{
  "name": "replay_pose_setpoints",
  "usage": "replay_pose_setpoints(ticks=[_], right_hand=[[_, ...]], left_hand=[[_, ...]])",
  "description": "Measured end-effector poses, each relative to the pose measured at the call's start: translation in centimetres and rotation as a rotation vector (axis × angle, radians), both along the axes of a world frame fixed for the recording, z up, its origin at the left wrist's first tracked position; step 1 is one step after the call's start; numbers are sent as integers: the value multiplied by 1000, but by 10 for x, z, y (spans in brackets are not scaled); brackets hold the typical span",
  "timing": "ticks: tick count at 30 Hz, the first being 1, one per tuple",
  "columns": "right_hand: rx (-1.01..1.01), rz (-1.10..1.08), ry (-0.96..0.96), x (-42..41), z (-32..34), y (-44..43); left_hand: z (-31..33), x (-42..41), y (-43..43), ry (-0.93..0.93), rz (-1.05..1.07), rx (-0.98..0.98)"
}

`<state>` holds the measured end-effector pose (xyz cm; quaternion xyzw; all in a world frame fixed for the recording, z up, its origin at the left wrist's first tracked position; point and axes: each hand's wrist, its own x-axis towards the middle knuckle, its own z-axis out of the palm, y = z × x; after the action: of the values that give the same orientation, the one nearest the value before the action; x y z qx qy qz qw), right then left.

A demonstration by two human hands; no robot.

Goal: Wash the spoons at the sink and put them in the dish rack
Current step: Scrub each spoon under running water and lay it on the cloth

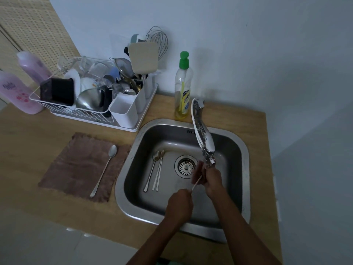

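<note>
held spoon (196,182): long thin handle, looks like metal; spans the gap between the two hands, just under the tap (203,138) spout, over the sink (245,155).
left hand (179,204): fingers (188,194) clamped on the tail end of the handle.
right hand (213,181): fingers curled round the bowl end; motion blur there, so I can't tell if a sponge is in the grip.
handling: my read is light, stiff and not fragile. Wet and maybe soapy, so slippery, and the slim handle will twist in a pinch grip.
where to hold: mid-handle or the tail, thumb against two fingers. Keep off the bowl once it's rinsed.
sink spoons (155,170): at least two, likely three, same long type. They lie flat on the basin floor, left of both hands and beyond the drain strainer (186,166). Flat on wet steel means hard to pick; lift by the raised bowl end.
cloth spoon (104,171): on the brown cloth (76,169) on the bench (28,150), well left of the fingers.
dish rack (57,109): far up-left of the hands, crowded. The white cutlery caddy (124,111) on its near corner is the likely slot.
dish soap bottle (182,87): behind the tap, beyond the right hand.
risk: a handle-first drop into the caddy could rattle against the packed cutlery.
</note>
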<state>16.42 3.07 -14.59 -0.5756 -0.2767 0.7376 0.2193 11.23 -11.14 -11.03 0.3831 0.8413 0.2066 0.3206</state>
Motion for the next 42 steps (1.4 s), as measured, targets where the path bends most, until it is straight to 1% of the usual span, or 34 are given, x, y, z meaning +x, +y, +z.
replay_pose_setpoints(ticks=[4, 7, 10, 12, 14, 16, 19, 22, 25, 27, 30, 32, 34, 35, 37, 38, 39, 40, 42], right_hand=[[-70, 40, 57, -1, 8, -2], [-55, 18, 20, -9, 7, -3], [-124, 2, 0, -25, 10, -19], [-127, -14, -11, -28, 11, -20], [-109, -55, -28, -26, 9, -15], [-114, -44, -21, -21, 7, -17], [-149, -17, 52, -15, 20, -22], [-87, -50, 80, -13, 20, -15], [-73, 58, 48, -15, 17, -25], [-52, 47, 37, -13, 17, -25], [4, -24, 55, -10, 18, -11], [45, 54, 49, -10, 23, -14], [77, 156, 15, -11, 27, -22], [110, 205, -27, -10, 30, -24], [209, 259, -157, -6, 31, -23], [259, 272, -234, -4, 29, -19], [300, 296, -292, -1, 30, -15], [338, 327, -330, 2, 29, -11], [405, 408, -373, 8, 27, -9]], left_hand=[[-1, 0, -5, 1, 21, -7], [-3, 2, -8, -20, 86, 37], [-4, 8, -16, -35, 142, 31], [-5, 7, -20, -37, 149, 43], [-4, 6, -18, -28, 131, 54], [-3, 7, -16, -34, 121, 37], [-2, 8, -17, -50, 115, 6], [-2, 6, -16, -38, 74, -7], [0, -2, -14, -63, 63, -55], [0, -12, -12, -108, 22, -78], [7, -23, -12, -270, -65, -103], [7, -24, -11, -284, -99, -116], [5, -30, -7, -290, -135, -139], [3, -35, -3, -319, -187, -173], [2, -53, 5, -388, -321, -273], [2, -66, 12, -376, -359, -299], [2, -81, 22, -326, -352, -287], [1, -96, 36, -251, -313, -236], [1, -115, 66, -136, -211, -57]])
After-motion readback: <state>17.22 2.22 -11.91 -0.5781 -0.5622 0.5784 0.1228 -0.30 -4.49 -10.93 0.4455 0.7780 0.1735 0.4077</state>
